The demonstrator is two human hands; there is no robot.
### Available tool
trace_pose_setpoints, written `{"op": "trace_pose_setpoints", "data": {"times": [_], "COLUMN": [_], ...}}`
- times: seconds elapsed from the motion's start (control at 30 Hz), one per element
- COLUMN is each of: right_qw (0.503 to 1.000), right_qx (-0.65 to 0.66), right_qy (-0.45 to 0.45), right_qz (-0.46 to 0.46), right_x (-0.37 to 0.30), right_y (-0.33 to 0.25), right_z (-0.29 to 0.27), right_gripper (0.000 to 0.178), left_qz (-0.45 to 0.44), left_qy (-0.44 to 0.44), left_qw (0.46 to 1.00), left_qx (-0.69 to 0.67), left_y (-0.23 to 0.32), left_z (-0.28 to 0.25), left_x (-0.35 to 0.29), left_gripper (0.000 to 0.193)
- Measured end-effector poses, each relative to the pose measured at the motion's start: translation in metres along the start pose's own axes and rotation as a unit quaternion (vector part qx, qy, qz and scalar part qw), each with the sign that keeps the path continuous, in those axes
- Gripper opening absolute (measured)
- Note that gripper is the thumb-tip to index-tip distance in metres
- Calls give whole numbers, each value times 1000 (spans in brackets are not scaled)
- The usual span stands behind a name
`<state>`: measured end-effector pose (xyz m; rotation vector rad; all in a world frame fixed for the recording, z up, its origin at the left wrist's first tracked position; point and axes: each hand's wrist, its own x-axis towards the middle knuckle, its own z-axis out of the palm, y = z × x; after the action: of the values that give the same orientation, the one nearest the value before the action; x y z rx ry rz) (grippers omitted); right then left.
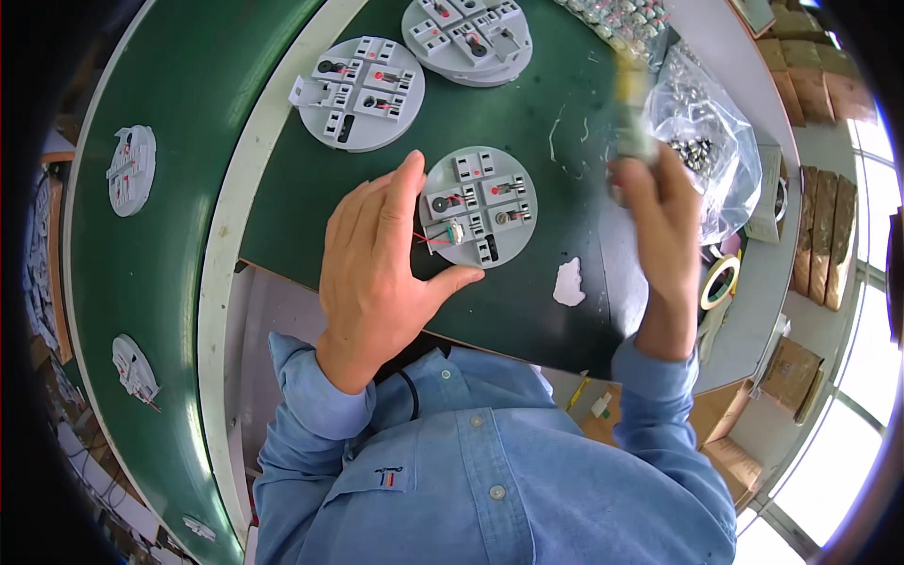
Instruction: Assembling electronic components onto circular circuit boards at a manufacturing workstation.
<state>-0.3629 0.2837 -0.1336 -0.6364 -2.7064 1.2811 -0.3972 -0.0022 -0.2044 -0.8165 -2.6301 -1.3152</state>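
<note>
My left hand [374, 268] holds a round grey plastic base [516, 193] on the green table, thumb at its near rim and forefinger along its far left side. Small sockets, a black round part and short red and black wires sit on this base. By its left edge is a small green-and-white part [456, 232] with red wires. My right hand [659, 217], raised to the right of the base, is closed around an upright tool [633, 104]. Motion blurs this yellow and pale tool, so its exact kind does not show.
Another wired base [400, 118] and stacked bases [490, 68] occupy the table's far side. A clear bag of metal parts [697, 155] lies at the right, near a tape roll [719, 282]. On the left, a green belt [174, 282] carries several similar pieces. A torn white scrap [569, 282] lies nearby.
</note>
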Motion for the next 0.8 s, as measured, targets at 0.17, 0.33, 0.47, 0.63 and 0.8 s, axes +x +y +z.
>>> {"op": "trace_pose_setpoints", "data": {"times": [0.17,0.33,0.47,0.63,0.8], "right_qw": [962,967,955,962,986], "right_qx": [267,78,-48,-13,66], "right_qy": [-19,-141,-100,-78,0], "right_qz": [-59,-197,-275,-263,-155], "right_x": [-33,-32,-36,-28,-18], "right_y": [-38,-47,-43,-35,-17], "right_z": [37,67,80,71,46], "right_gripper": [39,58,46,46,44], "left_qz": [-10,0,8,-5,-18], "left_qy": [-9,7,13,7,14], "left_qw": [1000,1000,1000,1000,1000], "left_qx": [-1,21,19,7,11], "left_y": [3,-2,-5,-2,-3], "left_z": [4,6,8,8,12], "left_x": [5,9,10,11,22], "left_gripper": [115,111,110,111,113]}}
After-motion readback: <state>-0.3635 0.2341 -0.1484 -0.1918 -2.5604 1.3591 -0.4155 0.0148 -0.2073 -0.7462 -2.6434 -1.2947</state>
